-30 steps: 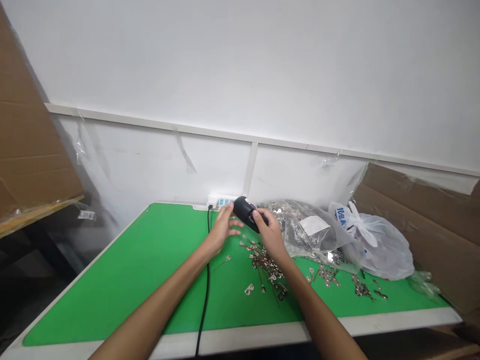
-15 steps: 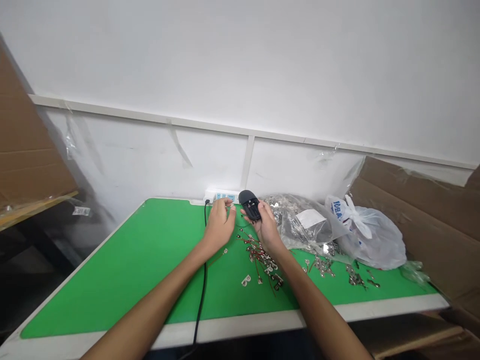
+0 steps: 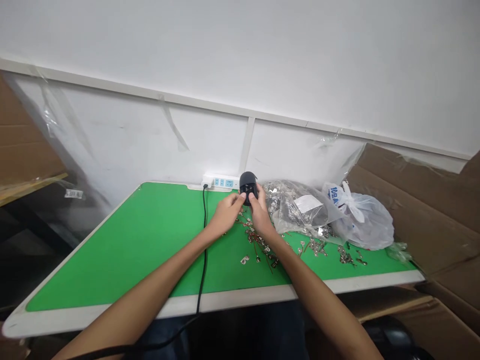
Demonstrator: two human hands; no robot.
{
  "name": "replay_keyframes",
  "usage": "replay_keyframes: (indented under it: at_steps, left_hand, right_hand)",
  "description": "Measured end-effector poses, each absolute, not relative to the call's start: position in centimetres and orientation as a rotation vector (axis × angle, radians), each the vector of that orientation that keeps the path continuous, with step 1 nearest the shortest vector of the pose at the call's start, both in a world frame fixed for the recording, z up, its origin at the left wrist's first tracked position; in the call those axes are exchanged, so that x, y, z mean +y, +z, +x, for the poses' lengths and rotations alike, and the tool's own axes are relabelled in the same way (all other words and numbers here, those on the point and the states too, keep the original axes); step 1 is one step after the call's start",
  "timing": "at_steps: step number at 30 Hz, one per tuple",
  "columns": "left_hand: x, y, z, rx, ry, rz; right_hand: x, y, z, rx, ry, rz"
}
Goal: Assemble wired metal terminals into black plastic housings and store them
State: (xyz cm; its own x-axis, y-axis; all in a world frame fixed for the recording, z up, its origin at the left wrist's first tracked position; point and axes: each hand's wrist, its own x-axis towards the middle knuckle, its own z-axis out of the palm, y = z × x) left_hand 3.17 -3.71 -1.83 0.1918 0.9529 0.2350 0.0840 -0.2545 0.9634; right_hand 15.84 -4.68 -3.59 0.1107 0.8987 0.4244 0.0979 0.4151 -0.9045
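A black computer mouse (image 3: pixel 248 183) is held up above the far part of the green table mat (image 3: pixel 131 255). An open hollow shows in its lower half. My left hand (image 3: pixel 227 212) grips its left side with the thumb on the lower edge. On the other side, my right hand (image 3: pixel 261 212) is closed around it, thumb pressed near the hollow. The fingers behind the mouse are hidden. Just below the hands lies a heap of small metal pieces with reddish-brown wires (image 3: pixel 258 241).
A white power strip (image 3: pixel 224 183) stands against the wall, with a black cable (image 3: pixel 204 255) running over the front edge. To the right are a clear bag of metal parts (image 3: pixel 296 205), a knotted white bag (image 3: pixel 369 222), more small metal parts (image 3: pixel 318 246) and cardboard (image 3: pixel 423 215).
My left hand has moved right onto the mouse, which both hands now hold. The mouse has turned more upright. The camera view has shifted, so the table appears higher.
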Motion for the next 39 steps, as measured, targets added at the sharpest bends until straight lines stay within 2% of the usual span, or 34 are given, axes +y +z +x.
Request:
replay_keyframes:
  at_steps: [7,14,25,39]
  left_hand:
    - [-1.7,-2.1,2.4,0.851,1.231,1.332]
    - [0.0,-1.6,0.7,0.955,1.423,1.263]
    - [0.3,-2.4,1.0,0.712,1.249,0.951]
    - [0.0,-3.7,1.0,0.702,1.114,1.143]
  right_hand:
    - [-4.8,-1.5,18.1,-1.526,0.687,-0.964]
    - [-3.7,-1.1,23.6,-2.093,0.864,-1.310]
    - [-4.0,-1.4,22.1,-2.223,0.655,-1.273]
    - [-4.8,-1.0,22.0,-2.229,0.212,-1.398]
